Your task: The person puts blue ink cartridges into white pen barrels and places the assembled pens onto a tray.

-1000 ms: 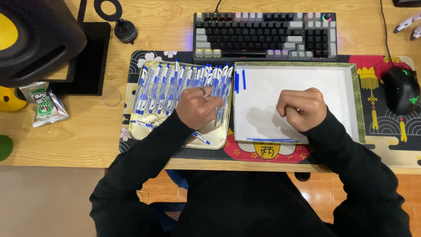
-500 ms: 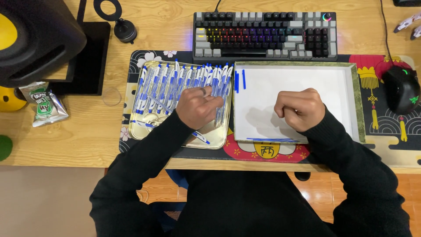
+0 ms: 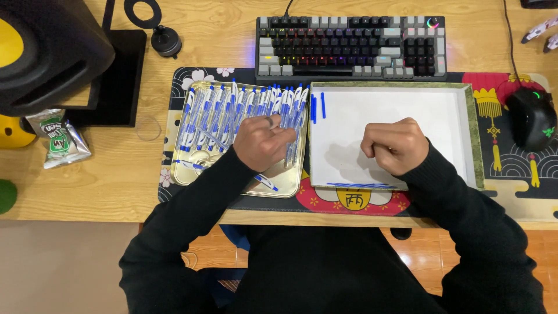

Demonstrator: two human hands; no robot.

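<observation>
A gold metal tray (image 3: 185,174) holds several blue-and-white pens (image 3: 216,113) lying side by side. My left hand (image 3: 263,141) rests over the tray's right half, fingers curled down among the pens; whether it grips one I cannot tell. A white shallow tray (image 3: 401,99) with a green rim lies to the right. My right hand (image 3: 395,144) hovers over it as a closed fist; anything inside is hidden. Two or three blue pen caps (image 3: 317,107) lie at the white tray's top left corner, and thin blue refills (image 3: 360,185) lie along its near edge.
A backlit keyboard (image 3: 351,40) sits behind the trays, a black mouse (image 3: 532,119) at the right on the patterned desk mat (image 3: 511,174). A black speaker (image 3: 46,52) and a snack packet (image 3: 58,139) are at the left.
</observation>
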